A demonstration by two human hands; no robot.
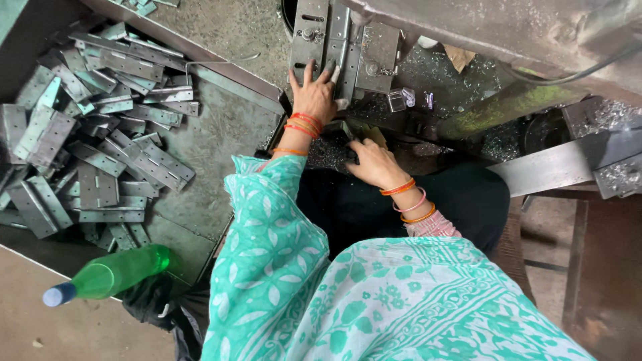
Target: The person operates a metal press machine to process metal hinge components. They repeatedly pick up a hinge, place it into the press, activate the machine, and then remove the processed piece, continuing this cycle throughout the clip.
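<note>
My left hand (313, 92) lies flat with fingers spread on a grey metal hinge plate (309, 30) that sits on the bed of a press machine (374, 53). Red and orange bangles ring that wrist. My right hand (372, 162) is lower, near the front of the machine, fingers curled down among metal shavings (329, 152); what it grips is hidden. Orange and pink bangles sit on that wrist. A green patterned scarf (281, 267) covers my arm and lap.
A heap of grey metal hinge plates (93, 134) fills a tray at the left. A green plastic bottle (107, 274) with a blue cap lies at the lower left. A green-stained cylinder (501, 107) and metal brackets (575, 160) stand at the right.
</note>
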